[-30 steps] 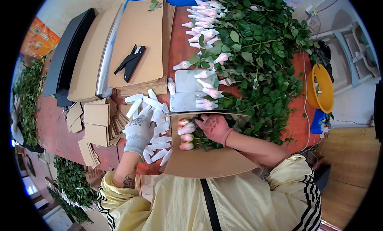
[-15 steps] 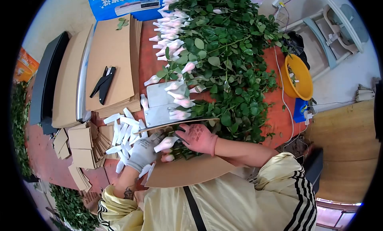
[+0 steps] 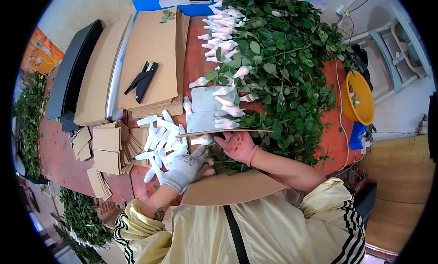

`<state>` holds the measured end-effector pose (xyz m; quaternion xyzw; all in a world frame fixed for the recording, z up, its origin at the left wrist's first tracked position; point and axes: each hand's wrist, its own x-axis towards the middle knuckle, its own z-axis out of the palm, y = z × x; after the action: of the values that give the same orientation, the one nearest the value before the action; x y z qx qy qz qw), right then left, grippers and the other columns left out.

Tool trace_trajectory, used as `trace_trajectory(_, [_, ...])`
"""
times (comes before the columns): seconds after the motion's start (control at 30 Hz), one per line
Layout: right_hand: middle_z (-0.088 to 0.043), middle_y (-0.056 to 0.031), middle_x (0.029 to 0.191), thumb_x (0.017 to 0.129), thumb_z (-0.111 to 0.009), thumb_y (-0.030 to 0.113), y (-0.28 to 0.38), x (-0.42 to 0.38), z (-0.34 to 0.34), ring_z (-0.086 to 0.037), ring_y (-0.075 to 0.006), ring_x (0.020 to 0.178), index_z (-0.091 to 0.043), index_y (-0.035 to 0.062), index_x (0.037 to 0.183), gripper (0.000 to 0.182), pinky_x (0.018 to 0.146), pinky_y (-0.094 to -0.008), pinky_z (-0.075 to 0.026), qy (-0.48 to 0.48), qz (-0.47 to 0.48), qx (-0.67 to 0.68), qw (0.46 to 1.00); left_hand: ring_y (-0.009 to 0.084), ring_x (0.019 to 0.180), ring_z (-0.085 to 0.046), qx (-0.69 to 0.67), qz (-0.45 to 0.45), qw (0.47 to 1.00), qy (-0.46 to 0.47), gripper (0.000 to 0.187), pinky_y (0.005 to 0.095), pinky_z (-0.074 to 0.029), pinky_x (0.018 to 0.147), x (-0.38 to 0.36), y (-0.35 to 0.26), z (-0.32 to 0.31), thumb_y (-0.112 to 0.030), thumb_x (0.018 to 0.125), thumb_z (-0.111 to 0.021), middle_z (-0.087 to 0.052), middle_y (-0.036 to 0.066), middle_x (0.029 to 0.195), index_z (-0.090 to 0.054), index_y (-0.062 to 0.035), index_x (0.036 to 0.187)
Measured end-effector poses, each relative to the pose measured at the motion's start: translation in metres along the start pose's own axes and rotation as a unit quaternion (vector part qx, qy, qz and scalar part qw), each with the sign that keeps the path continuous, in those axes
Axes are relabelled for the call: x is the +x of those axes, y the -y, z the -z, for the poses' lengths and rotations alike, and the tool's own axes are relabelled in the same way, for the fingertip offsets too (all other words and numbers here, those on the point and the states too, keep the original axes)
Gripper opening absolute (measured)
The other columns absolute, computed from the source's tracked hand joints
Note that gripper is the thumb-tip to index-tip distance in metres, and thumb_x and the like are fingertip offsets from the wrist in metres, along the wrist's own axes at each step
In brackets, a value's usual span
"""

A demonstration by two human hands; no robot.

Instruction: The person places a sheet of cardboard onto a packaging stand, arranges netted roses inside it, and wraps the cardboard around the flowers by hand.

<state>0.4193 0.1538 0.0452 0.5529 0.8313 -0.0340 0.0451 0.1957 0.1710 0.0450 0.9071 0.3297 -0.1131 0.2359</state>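
In the head view, my left hand (image 3: 185,167), in a pale grey glove, reaches to a rose in a white foam net (image 3: 200,140). Its fingers are stretched out and touch the lower side of that bud. Beyond the bud, my right hand (image 3: 238,147), in a pink glove with dark fingertips, curls over the rose's stem; the grip is partly hidden. Another rose bud (image 3: 210,169), pinkish and without a visible net, lies beside the left hand. Both hands work between a bent cardboard sheet (image 3: 235,187) near my body and a raised cardboard edge (image 3: 246,131).
White foam nets (image 3: 159,141) lie scattered to the left, beside small cardboard pieces (image 3: 107,138). A black stapler (image 3: 145,81) rests on stacked cardboard (image 3: 137,40). Netted roses with leafy stems (image 3: 283,59) cover the far table. A yellow basket (image 3: 365,97) stands at right.
The netted rose has moved away from my body, up against the raised cardboard edge. My left hand has shifted under the bud, its fingers more extended. The camera view has turned left.
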Motion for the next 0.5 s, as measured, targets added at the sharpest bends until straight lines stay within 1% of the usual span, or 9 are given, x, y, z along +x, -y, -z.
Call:
trace_trajectory(0.03, [-0.043, -0.0206, 0.134, 0.096, -0.034, 0.038, 0.0, 0.0, -0.002, -0.041, -0.0346, 0.124, -0.046, 0.021, 0.131, 0.04, 0.102, -0.0453, -0.032, 0.0, 0.0, 0.0, 1.0, 0.0233, 0.097, -0.064, 0.001, -0.004, 1.0, -0.005, 0.057, 0.0393, -0.047, 0.087, 0.0, 0.0, 0.0, -0.041, 0.091, -0.042, -0.038, 0.01, 0.143, -0.039, -0.0088, 0.137])
trace_trajectory(0.1, [-0.043, -0.0196, 0.134, 0.096, -0.035, 0.037, 0.0, 0.001, -0.01, -0.042, -0.0336, 0.123, -0.047, 0.0198, 0.128, 0.039, 0.102, -0.0448, -0.031, -0.055, -0.017, 0.015, 0.998, 0.023, 0.096, -0.064, 0.002, -0.009, 1.0, -0.012, 0.056, 0.0398, -0.047, 0.087, 0.0, -0.003, 0.003, -0.041, 0.091, -0.042, -0.037, 0.01, 0.143, -0.039, -0.0093, 0.137])
trace_trajectory(0.17, [-0.043, -0.0193, 0.134, 0.095, -0.035, 0.037, 0.0, 0.0, -0.014, -0.042, -0.0333, 0.123, -0.047, 0.0183, 0.127, 0.039, 0.102, -0.0443, -0.031, -0.074, -0.016, 0.016, 0.997, 0.0232, 0.092, -0.065, -0.012, 0.015, 0.999, 0.04, 0.053, 0.0416, -0.048, 0.083, 0.0, -0.01, 0.016, -0.04, 0.09, -0.043, -0.037, 0.009, 0.143, -0.043, -0.0094, 0.134])
trace_trajectory(0.23, [-0.043, -0.019, 0.134, 0.095, -0.035, 0.037, -0.001, 0.0, -0.021, -0.043, -0.0331, 0.122, -0.047, 0.0169, 0.127, 0.039, 0.102, -0.0438, -0.031, -0.094, -0.014, 0.015, 0.995, 0.0234, 0.09, -0.066, -0.004, 0.011, 0.999, 0.049, 0.051, 0.042, -0.049, 0.079, 0.001, -0.011, 0.021, -0.039, 0.09, -0.044, -0.037, 0.009, 0.143, -0.045, -0.0092, 0.132])
trace_trajectory(0.3, [-0.045, -0.0188, 0.132, 0.094, -0.037, 0.037, -0.003, 0.001, -0.03, -0.044, -0.0331, 0.12, -0.046, 0.0105, 0.127, 0.043, 0.101, -0.0431, -0.032, -0.033, -0.016, 0.134, 0.99, 0.0237, 0.088, -0.066, 0.004, 0.007, 0.998, 0.056, 0.049, 0.0424, -0.05, 0.076, 0.003, -0.011, 0.019, -0.037, 0.09, -0.045, -0.037, 0.008, 0.143, -0.046, -0.009, 0.13])
trace_trajectory(0.33, [-0.045, -0.0188, 0.132, 0.094, -0.037, 0.037, -0.004, 0.002, -0.024, -0.044, -0.0331, 0.12, -0.046, 0.0105, 0.127, 0.043, 0.101, -0.0431, -0.032, -0.035, -0.014, 0.133, 0.99, 0.0232, 0.086, -0.066, 0.036, -0.015, 0.999, 0.013, 0.047, 0.0413, -0.051, 0.07, 0.003, -0.008, 0.013, -0.035, 0.088, -0.048, -0.041, 0.006, 0.14, -0.049, -0.0103, 0.128])
trace_trajectory(0.37, [-0.049, -0.0154, 0.129, 0.093, -0.04, 0.036, -0.002, 0.002, -0.013, -0.047, -0.032, 0.117, -0.048, 0.0105, 0.126, 0.043, 0.098, -0.0435, -0.035, -0.005, 0.002, 0.07, 0.998, 0.0227, 0.084, -0.065, 0.068, -0.036, 0.997, -0.028, 0.046, 0.0403, -0.052, 0.065, 0.002, -0.005, 0.008, -0.033, 0.087, -0.05, -0.044, 0.005, 0.138, -0.052, -0.0116, 0.127])
trace_trajectory(0.43, [-0.052, -0.012, 0.127, 0.091, -0.043, 0.035, 0.0, 0.002, -0.013, -0.05, -0.0308, 0.113, -0.05, 0.0106, 0.125, 0.043, 0.094, -0.0438, -0.038, 0.024, 0.016, 0.009, 1.0, 0.0221, 0.084, -0.065, 0.049, -0.049, 0.997, -0.046, 0.044, 0.0391, -0.052, 0.065, -0.002, 0.001, 0.004, -0.031, 0.086, -0.053, -0.046, 0.005, 0.136, -0.053, -0.0115, 0.125])
trace_trajectory(0.5, [-0.055, -0.0126, 0.122, 0.091, -0.044, 0.033, 0.002, 0.005, -0.032, -0.052, -0.0324, 0.109, -0.052, 0.0131, 0.124, 0.039, 0.092, -0.0447, -0.04, -0.106, -0.052, 0.13, 0.984, 0.0216, 0.084, -0.065, 0.03, -0.064, 0.995, -0.066, 0.043, 0.0378, -0.051, 0.064, -0.004, 0.005, 0.001, -0.029, 0.084, -0.055, -0.048, 0.006, 0.134, -0.055, -0.0113, 0.124])
